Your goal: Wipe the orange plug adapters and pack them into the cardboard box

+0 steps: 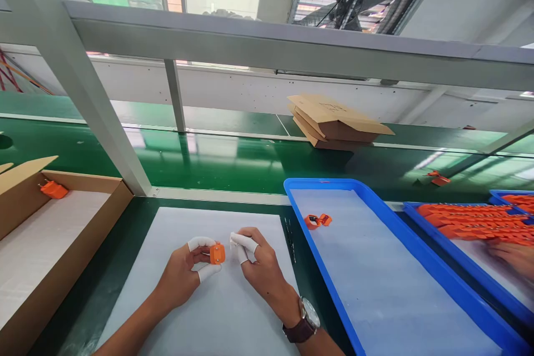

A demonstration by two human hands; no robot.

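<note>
My left hand, with white covers on its thumb and index fingertips, grips a small orange plug between those tips. The plug's squarish face with small metal dots is turned toward me. Just to the right, my right hand is closed in a pinch, also in white finger covers. Something whitish shows at its fingertips, too small to tell from the covers. A small gap separates the right fingertips from the plug. Both hands are above a white sheet on the green table.
An open cardboard box with an orange plug stands left. On the right, a blue tray holds orange parts. Beyond it, another person's hand is at a tray of orange pieces. Tweezers lie beside the sheet.
</note>
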